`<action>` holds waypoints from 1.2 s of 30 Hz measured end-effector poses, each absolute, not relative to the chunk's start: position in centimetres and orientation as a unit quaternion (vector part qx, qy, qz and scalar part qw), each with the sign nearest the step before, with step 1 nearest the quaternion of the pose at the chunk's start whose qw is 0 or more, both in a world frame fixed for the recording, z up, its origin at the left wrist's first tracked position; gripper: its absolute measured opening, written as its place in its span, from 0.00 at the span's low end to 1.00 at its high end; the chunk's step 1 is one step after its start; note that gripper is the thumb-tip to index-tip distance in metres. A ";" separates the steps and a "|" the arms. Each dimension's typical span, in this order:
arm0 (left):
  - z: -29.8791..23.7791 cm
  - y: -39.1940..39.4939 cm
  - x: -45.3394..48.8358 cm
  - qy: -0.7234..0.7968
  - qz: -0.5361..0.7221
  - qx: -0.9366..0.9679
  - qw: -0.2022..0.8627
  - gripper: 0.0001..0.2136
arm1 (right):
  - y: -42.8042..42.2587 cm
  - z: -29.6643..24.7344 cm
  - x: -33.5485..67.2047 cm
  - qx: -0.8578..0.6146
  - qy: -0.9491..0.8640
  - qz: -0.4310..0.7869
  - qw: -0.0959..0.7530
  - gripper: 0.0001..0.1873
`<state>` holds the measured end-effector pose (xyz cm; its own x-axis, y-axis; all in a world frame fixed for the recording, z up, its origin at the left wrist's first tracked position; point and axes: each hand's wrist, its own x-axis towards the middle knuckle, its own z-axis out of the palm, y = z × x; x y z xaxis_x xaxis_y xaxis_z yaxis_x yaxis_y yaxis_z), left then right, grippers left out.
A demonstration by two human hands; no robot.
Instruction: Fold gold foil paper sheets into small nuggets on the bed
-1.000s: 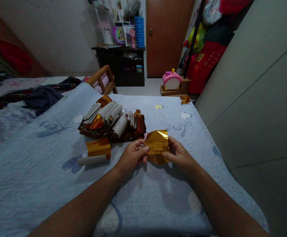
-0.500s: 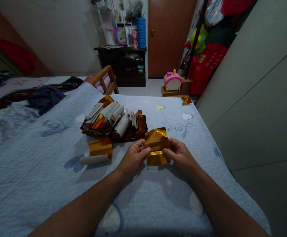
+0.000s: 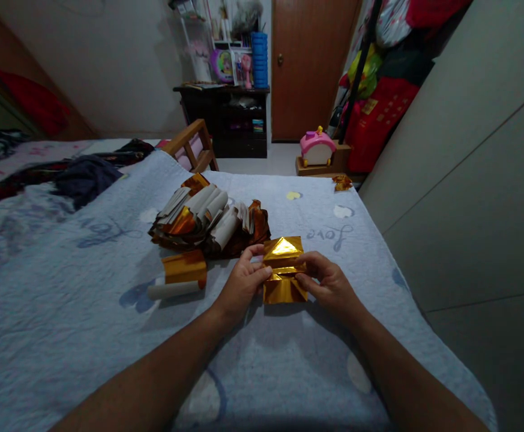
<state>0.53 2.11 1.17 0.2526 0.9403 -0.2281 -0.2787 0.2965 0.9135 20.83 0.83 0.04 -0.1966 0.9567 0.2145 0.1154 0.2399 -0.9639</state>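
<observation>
A sheet of gold foil paper point(image 3: 284, 292), creased across its middle, is held just above the bed between both hands. My left hand point(image 3: 242, 277) pinches its left edge, thumb on top. At the right edge, my right hand point(image 3: 327, 277) grips the paper between thumb and fingers along the middle fold. Left of my left hand lies a single half-curled gold sheet point(image 3: 184, 267) with a pale underside. Behind it sits a large pile of gold and grey paper sheets point(image 3: 216, 219), many of them curled.
A light blue bedspread point(image 3: 262, 372) covers the bed. A small folded gold piece point(image 3: 342, 182) lies near its far right corner. Dark clothes point(image 3: 86, 180) are heaped at the left. A pale cabinet point(image 3: 482, 180) stands along the right side, with a pink toy point(image 3: 317, 148) beyond the bed.
The gold paper has flattened somewhat, and its middle fold shows more clearly. My right hand's fingers have moved in over the fold; my left hand keeps its hold on the left edge.
</observation>
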 end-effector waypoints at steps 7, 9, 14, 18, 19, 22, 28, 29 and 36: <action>1.8 1.5 0.6 0.398 0.458 0.439 0.663 0.32 | 1.1 0.1 21.0 -0.445 -0.641 0.406 0.476 0.05; 1.7 1.4 0.7 0.384 0.462 0.461 0.653 0.29 | 1.1 0.2 21.0 -0.453 -0.633 0.402 0.482 0.04; 0.7 1.6 0.5 0.409 0.434 0.542 0.592 0.10 | 1.1 0.5 21.0 -0.459 -0.612 0.427 0.483 0.02; 0.2 1.8 0.4 0.436 0.426 0.588 0.532 0.06 | 1.0 0.3 20.9 -0.457 -0.566 0.490 0.480 0.05; 0.2 1.8 0.4 0.440 0.427 0.590 0.526 0.06 | 1.0 0.3 20.9 -0.456 -0.553 0.506 0.480 0.07; 0.3 1.7 0.6 0.441 0.438 0.571 0.536 0.06 | 1.0 0.4 20.6 -0.438 -0.505 0.549 0.501 0.13; 0.8 1.6 1.0 0.402 0.466 0.481 0.624 0.16 | 0.9 0.6 20.2 -0.435 -0.417 0.601 0.525 0.33; 0.8 1.6 1.0 0.399 0.467 0.471 0.633 0.18 | 0.9 0.5 20.2 -0.449 -0.405 0.599 0.525 0.34; 1.5 1.4 0.9 0.401 0.467 0.455 0.644 0.24 | 0.9 0.4 20.5 -0.426 -0.419 0.677 0.429 0.23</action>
<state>0.94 1.35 1.50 0.2423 0.9659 -0.0919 -0.2358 0.1505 0.9601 20.52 0.85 0.40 -0.2690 0.9383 -0.2172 -0.2245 -0.2804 -0.9333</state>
